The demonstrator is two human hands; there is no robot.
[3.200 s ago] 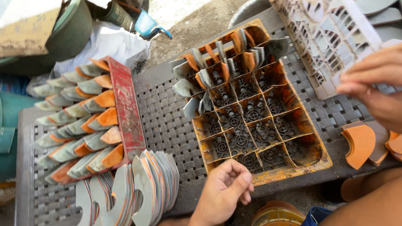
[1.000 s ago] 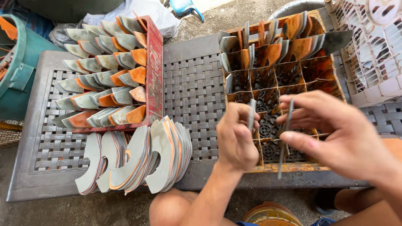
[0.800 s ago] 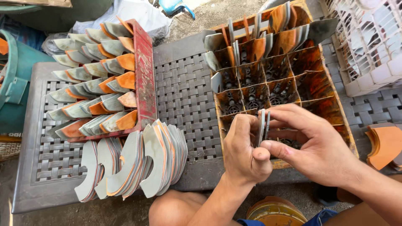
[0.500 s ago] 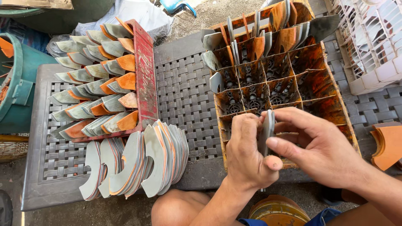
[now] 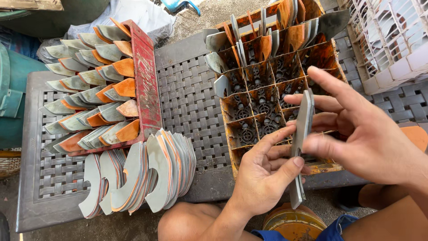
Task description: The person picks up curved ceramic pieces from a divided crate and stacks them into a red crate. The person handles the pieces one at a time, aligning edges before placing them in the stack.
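At the far left of the dark woven plastic table, a red crate stands packed with rows of curved grey and orange metal blades. Just in front of it, near the table's front edge, a fanned stack of hook-shaped blades leans together on edge. Further right sits a rusty orange divided crate, its far compartments filled with upright blades and its near ones showing only the grid floor. Over its front edge the left hand pinches the lower part of a thin grey blade stack between thumb and fingers. The right hand grips the same stack higher up, fingers spread. A white lattice basket stands at the far right.
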